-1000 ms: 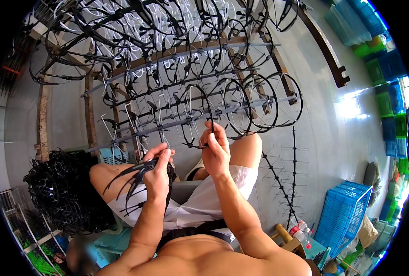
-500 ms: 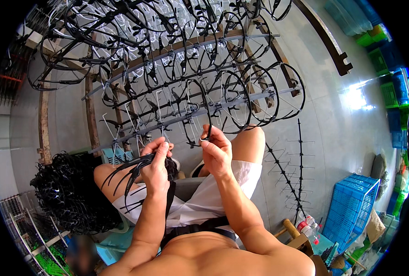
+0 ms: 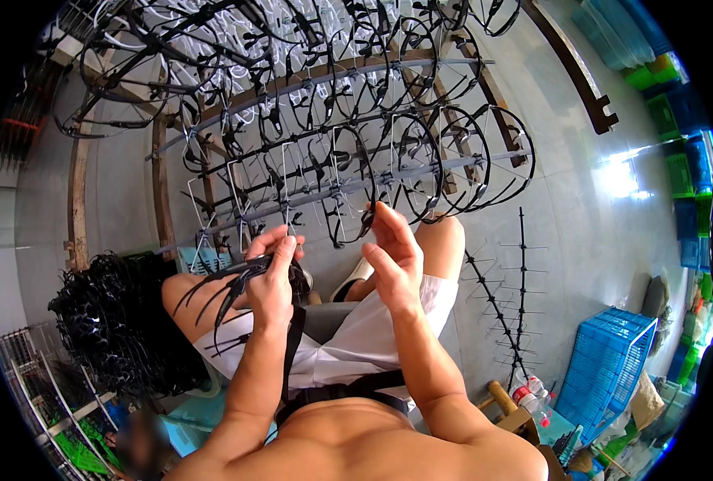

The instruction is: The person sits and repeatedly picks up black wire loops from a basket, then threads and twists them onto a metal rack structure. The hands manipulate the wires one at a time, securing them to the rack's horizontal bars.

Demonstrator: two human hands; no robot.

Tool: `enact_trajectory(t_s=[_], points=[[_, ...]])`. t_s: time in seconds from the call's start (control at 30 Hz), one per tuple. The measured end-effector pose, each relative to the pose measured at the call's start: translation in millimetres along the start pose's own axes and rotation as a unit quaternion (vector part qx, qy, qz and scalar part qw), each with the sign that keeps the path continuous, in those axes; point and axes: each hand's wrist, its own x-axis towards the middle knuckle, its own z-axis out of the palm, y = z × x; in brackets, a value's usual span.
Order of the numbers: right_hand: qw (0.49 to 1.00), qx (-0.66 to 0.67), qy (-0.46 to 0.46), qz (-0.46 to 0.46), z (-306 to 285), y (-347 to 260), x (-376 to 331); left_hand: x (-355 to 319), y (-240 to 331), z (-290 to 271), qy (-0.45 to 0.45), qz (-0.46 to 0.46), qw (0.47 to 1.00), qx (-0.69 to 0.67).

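Observation:
My left hand (image 3: 272, 276) is closed around a bunch of thin, curved black plastic pieces (image 3: 227, 290), whose ends fan out to the left over my thigh. My right hand (image 3: 398, 260) has its thumb and fingers apart. Its fingertips are beside the lower end of a curved black piece (image 3: 372, 180) hanging on the rack; whether they touch is hard to tell. In front of both hands runs a grey rack bar (image 3: 312, 195) with bent wire hooks. Similar black pieces hang toward its right end, while several hooks at the left are bare.
A big heap of black pieces (image 3: 108, 329) lies at my left. More loaded bars rest on rusty supports (image 3: 161, 188) ahead. On the floor at right are thin hooked rods (image 3: 522, 280), a blue crate (image 3: 605, 365) and plastic bottles (image 3: 533, 397).
My right thumb and fingers, pinched at the black piece's end before, have spread apart, and the hand has shifted slightly right. The piece hangs on the rack. My left hand keeps its bunch.

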Motion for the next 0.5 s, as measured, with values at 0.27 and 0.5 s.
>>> enact_trajectory(t_s=[0.27,0.5], points=[[0.916,-0.275,-0.292,0.018,16.5,-18.8,-41.9,-27.7,9.1,-6.4,-0.001,-0.083,0.985,-0.153],[0.915,-0.116,-0.34,0.185,32.1,-11.9,-53.8,-49.8,17.5,-36.3,-0.038,-0.121,0.938,-0.321]])
